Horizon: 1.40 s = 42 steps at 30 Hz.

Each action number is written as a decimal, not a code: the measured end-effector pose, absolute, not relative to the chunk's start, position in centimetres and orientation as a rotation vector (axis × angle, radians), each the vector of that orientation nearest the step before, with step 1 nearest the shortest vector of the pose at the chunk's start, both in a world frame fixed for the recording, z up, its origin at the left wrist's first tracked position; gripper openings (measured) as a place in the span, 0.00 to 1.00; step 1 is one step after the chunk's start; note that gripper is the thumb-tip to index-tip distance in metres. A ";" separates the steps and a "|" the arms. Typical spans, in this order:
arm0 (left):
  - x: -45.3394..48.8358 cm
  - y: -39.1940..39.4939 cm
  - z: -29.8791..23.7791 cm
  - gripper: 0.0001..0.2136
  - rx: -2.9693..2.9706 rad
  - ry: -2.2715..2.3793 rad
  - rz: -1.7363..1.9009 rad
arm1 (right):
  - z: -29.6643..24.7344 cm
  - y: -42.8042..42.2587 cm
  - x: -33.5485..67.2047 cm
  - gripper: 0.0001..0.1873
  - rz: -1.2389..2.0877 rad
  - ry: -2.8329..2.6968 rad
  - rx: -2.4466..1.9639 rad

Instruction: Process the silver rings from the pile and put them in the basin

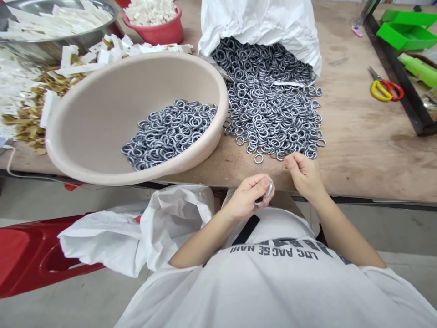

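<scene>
And there it was, the left hand curled up at the table edge, thumb and fingers closed in a pinch on a silver split ring, with a small dark piece showing just below it, too hidden to identify. The right hand hung just beyond, fingers bunched together and tips right at the near edge of a loose heap of metal rings. Was anything held in there? I couldn't tell from this view.

That heap spilled across the plywood workbench from the mouth of a slumped white woven sack, a layout that seemed to keep the rings within easy reach. To the left, a beige plastic basin held a smaller pile of rings, its rim sitting close beside the heap. Further up on the left were a steel basin and a red plastic bowl, both loaded with white pieces. Over on the right lay yellow-and-red-handled scissors, while a white plastic bag draped across a red plastic seat by the person's lap.
</scene>
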<state>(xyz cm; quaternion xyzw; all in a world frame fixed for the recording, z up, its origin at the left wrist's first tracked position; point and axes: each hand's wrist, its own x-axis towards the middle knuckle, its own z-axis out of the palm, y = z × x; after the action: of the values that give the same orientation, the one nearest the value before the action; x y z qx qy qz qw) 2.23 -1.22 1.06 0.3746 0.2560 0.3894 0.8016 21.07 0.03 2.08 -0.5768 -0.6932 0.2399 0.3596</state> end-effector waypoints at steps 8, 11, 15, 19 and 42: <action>-1.8 0.3 2.2 0.09 0.487 0.707 1.107 | 1.9 2.8 16.5 0.16 0.321 -2.336 -1.716; -2.4 0.6 2.2 0.09 0.368 0.707 1.089 | 1.7 3.3 16.3 0.12 0.338 -2.294 -1.732; -1.3 0.6 2.0 0.11 0.367 0.769 1.082 | 1.9 2.8 17.5 0.10 0.678 -1.945 -1.472; 1.2 0.0 1.6 0.15 0.630 0.854 1.119 | 2.8 1.1 18.2 0.13 1.203 -1.580 -1.259; 4.5 -1.0 1.9 0.26 0.570 0.879 1.065 | 2.6 -2.6 19.0 0.16 0.420 -2.074 -1.274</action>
<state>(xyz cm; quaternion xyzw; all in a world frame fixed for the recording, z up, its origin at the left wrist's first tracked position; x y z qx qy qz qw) 4.52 -0.98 1.89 0.2593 0.3999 0.4842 0.7338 19.02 -2.60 2.56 -0.4871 -0.7928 0.1604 0.3295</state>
